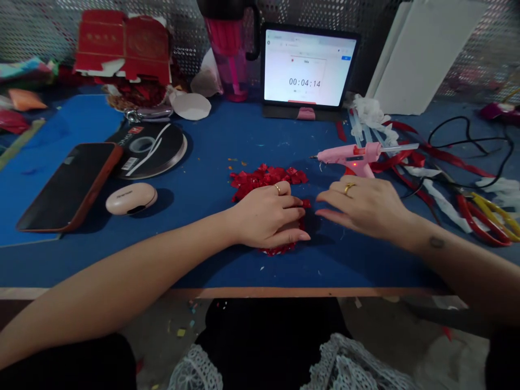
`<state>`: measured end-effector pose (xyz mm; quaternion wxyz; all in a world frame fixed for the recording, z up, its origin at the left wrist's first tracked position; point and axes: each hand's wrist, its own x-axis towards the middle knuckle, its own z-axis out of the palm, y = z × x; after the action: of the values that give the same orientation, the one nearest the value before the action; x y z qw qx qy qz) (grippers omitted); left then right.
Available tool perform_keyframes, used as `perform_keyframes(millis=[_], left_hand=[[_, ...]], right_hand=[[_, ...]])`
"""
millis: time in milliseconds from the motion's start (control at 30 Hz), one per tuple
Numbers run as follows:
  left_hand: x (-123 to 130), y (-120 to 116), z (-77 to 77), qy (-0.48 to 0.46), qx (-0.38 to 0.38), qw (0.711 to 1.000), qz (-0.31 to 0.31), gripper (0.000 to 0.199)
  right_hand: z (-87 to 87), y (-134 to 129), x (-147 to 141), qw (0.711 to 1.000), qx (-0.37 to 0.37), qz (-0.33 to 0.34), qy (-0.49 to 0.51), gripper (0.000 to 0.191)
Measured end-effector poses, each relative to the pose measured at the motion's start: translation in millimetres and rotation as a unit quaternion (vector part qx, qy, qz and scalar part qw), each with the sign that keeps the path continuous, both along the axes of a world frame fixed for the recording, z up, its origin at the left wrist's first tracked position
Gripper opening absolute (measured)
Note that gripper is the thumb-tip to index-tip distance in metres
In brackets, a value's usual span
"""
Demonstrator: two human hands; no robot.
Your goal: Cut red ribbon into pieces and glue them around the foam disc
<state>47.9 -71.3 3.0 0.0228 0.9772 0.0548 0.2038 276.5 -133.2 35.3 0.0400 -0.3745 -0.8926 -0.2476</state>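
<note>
Partly, the left hand hides red pieces.

The left hand partly hides the red piece; the far jug is cropped above; the tablet bears illegible small print.

Blue tabletop, red frilly piece, pink glue gun, tablet

Dark phone near a pale oval case, lit tablet beside pink tumbler
</note>
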Motion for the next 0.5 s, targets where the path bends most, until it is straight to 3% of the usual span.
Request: perform_keyframes(millis=[167, 500], left_hand=[[0.5, -0.1, -0.9, 0.009, 0.004, 1.000, 0.000, 0.058], [0.5, -0.4, -0.3, -0.019, 0.016, 1.000, -0.008, 0.055]], right_hand=[[-18.1, 10.9, -1.5, 0.999, 0.014, 0.041, 0.031, 0.023], [-27.6, 13.4, 4.1, 0.997, 0.034, 0.067, 0.016, 0.023]])
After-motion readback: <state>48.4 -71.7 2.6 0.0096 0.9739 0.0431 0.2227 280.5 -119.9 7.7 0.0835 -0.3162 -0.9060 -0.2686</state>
